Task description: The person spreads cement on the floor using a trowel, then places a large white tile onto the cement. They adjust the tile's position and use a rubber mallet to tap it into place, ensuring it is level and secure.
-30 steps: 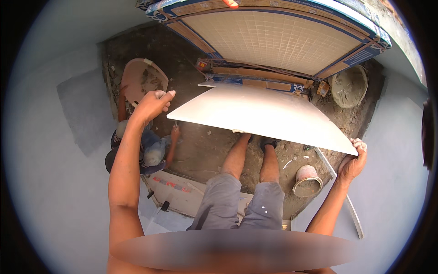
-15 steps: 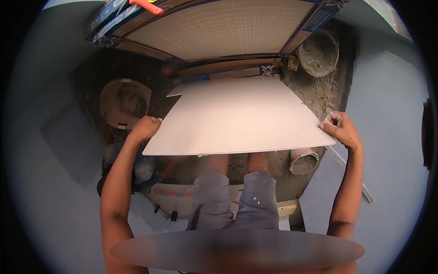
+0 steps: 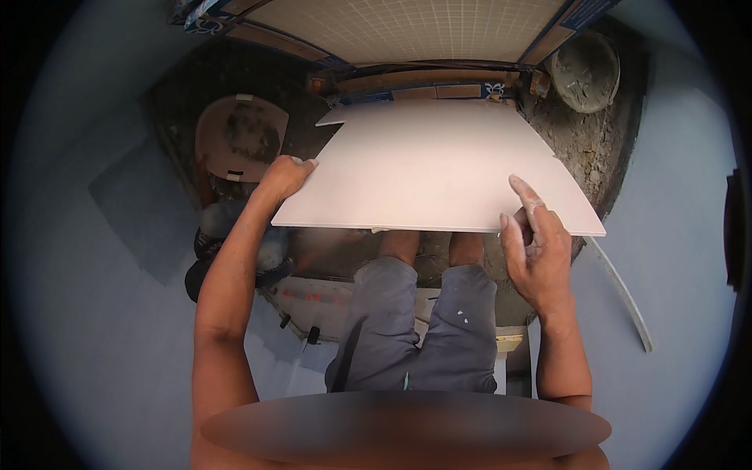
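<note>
A large pale tile (image 3: 439,172) lies in front of me above my knees, with a notch cut at its far left corner. My left hand (image 3: 288,174) is closed on the tile's left edge, the thumb lying toward its top face. My right hand (image 3: 540,254) is off the right edge and over the near edge, its index finger stretched out above the surface and the thumb apart from it. There is nothing in that hand, and grey-white dust marks its fingers. Whether it touches the tile I cannot tell.
Boxed tiles (image 3: 415,35) with a grid-patterned back stand at the far side. A mortar-smeared bucket (image 3: 586,74) is far right, on rough ground. At left stands a pinkish plastic chair (image 3: 211,129) smeared with grey. A thin grey strip (image 3: 627,305) lies at right.
My right hand has let go of the tile's right edge and moved left over its near part. The left hand keeps its hold. The small bucket at right is now out of sight.
</note>
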A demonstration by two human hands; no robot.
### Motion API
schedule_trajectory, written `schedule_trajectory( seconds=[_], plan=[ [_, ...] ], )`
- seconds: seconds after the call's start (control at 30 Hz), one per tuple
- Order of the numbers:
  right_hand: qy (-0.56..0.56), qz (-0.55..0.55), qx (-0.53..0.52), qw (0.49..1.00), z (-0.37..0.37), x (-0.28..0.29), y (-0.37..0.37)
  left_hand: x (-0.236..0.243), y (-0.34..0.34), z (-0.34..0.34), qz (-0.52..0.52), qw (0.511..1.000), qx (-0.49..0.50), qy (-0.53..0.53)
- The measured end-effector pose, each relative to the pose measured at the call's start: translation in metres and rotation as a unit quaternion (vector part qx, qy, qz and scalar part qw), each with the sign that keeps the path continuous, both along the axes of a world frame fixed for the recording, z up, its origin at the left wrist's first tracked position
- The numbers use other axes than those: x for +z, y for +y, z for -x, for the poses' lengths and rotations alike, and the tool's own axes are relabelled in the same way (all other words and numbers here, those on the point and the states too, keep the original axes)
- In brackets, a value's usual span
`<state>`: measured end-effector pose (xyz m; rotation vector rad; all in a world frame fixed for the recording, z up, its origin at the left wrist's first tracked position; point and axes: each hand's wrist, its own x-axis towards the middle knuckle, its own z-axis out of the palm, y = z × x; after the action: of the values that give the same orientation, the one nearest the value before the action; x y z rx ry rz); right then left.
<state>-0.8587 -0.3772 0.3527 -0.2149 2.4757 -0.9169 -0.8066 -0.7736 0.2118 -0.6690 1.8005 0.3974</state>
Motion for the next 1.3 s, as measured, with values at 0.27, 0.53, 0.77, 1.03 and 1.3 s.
schedule_trajectory(
  seconds=[0.27, 0.53, 0.77, 1.03, 1.3],
  plan=[
    [0.034, 0.102, 0.079, 0.991, -0.072, -0.008, -0.065, 0.007, 0.010, 0.007, 0.009, 1.000, 0.013, -0.017],
    [-0.001, 0.148, 0.185, 0.972, -0.115, -0.052, -0.107, 0.001, -0.003, 0.000, -0.012, 1.000, -0.009, 0.009],
    [-0.198, 0.342, 0.150, 0.906, -0.040, 0.002, -0.074, 0.014, 0.007, 0.022, -0.008, 0.998, -0.045, 0.045],
    [0.054, 0.013, -0.099, 0.994, 0.164, -0.028, 0.017, 0.012, 0.004, 0.025, 0.017, 0.992, -0.108, 0.055],
    [0.159, -0.326, -0.029, 0.932, 0.255, -0.055, 0.044, 0.018, 0.015, 0.023, 0.032, 0.990, -0.115, 0.071]
  ],
)
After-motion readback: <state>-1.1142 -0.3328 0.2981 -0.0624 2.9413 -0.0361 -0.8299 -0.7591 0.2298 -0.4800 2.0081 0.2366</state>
